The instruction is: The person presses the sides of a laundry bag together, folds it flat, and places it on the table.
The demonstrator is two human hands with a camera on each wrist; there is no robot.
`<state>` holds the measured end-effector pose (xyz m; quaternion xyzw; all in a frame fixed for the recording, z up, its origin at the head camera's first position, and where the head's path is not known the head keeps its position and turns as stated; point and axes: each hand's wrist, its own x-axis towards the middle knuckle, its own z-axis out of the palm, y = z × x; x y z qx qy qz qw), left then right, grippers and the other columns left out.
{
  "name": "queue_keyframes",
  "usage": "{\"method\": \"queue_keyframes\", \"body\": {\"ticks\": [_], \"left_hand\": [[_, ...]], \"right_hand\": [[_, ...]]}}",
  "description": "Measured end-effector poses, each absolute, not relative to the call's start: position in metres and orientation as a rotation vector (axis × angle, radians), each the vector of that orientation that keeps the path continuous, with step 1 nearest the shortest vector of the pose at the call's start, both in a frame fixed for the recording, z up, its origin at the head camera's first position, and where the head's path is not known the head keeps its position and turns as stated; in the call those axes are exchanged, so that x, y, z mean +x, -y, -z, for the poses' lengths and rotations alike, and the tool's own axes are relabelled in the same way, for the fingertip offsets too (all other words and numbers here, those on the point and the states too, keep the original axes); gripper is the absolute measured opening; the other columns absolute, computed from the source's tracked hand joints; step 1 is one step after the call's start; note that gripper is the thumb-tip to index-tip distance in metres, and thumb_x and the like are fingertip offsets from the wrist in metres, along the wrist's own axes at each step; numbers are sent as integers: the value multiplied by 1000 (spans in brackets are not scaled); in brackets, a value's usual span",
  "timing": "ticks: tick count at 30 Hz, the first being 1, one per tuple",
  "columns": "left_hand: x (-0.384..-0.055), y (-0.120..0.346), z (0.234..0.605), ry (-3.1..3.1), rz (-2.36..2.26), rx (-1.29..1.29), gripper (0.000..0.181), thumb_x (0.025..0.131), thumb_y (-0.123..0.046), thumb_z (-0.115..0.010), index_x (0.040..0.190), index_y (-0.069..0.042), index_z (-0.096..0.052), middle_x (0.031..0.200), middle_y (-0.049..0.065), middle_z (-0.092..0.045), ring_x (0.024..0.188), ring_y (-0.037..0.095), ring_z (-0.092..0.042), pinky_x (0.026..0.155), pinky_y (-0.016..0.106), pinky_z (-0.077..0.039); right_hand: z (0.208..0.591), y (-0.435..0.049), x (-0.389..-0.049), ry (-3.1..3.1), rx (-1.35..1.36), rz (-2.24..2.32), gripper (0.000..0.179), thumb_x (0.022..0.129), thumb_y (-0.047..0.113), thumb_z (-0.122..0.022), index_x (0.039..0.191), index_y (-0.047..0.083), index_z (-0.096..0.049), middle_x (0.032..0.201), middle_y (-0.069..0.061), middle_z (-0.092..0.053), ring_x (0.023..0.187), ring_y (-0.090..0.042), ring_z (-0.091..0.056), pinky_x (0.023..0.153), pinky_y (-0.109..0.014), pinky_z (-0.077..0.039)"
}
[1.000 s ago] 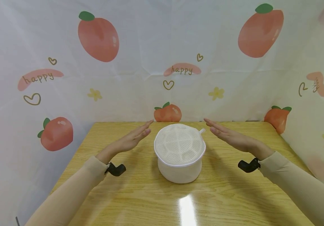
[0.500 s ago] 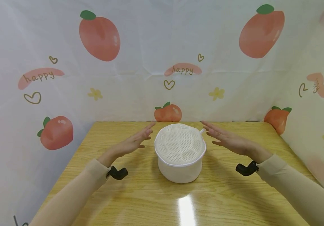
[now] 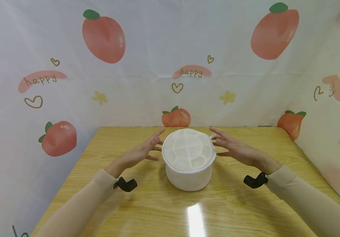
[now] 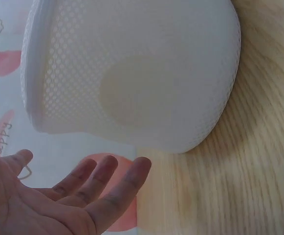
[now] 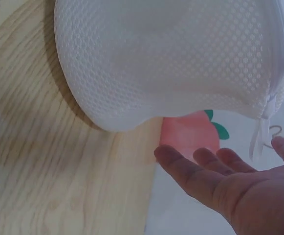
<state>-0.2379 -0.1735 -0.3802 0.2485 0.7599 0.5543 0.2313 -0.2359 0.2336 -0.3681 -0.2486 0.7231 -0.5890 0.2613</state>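
A round white mesh laundry bag (image 3: 187, 151) stands upright on the wooden table, with a honeycomb-patterned top and a white band around its upper edge. From its far right edge sticks a small white fabric loop (image 5: 259, 134). My left hand (image 3: 137, 153) hovers at the bag's left side, fingers spread; in the left wrist view the fingertips (image 4: 141, 166) are just apart from the mesh wall. On the other side my right hand (image 3: 238, 149) mirrors it, palm facing the bag, fingertips close to the wall and the loop. Neither hand holds anything.
The wood-grain table (image 3: 146, 210) reaches back to a white cloth backdrop (image 3: 146, 39) printed with peaches, hearts and flowers. A second cloth side rises along the right. Black camera mounts (image 3: 127, 185) sit on both wrists. Light glares on the table in front of the bag.
Both hands have moved slightly inward toward the bag, and their fingers have spread from being held together. The bag has stayed in place.
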Motion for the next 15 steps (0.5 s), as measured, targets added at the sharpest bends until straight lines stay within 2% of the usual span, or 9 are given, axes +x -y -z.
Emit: {"method": "queue_keyframes", "body": {"ticks": [4,8,13,15], "left_hand": [[-237,171,383,-2060,-1550,696,55,115,-46,-25,167,-42,-7,149,15,-39,140,38,-47,103,57,-52],[-237,169,385,-2045,-1559,683,55,115,-47,-27,166,-44,-7,154,15,-35,141,38,-46,102,56,-53],[-235,167,385,-2001,-1588,631,57,114,-49,-30,166,-45,-8,155,18,-31,141,40,-43,103,63,-49],[-234,166,385,-1993,-1592,615,58,114,-50,-31,166,-44,-7,155,17,-30,139,40,-44,102,61,-51]], "right_hand": [[371,-232,-234,-2001,-667,1592,64,114,28,-42,168,34,-8,168,-17,-15,152,-46,-25,115,-68,-33],[373,-231,-232,-2022,-682,1589,65,114,26,-44,168,34,-10,168,-17,-16,150,-46,-30,112,-64,-40],[374,-231,-231,-2006,-681,1593,66,113,26,-45,168,33,-10,169,-18,-12,150,-47,-29,110,-62,-43],[376,-231,-230,-2001,-681,1594,66,114,25,-45,169,33,-10,169,-18,-12,150,-47,-29,110,-62,-44]]}}
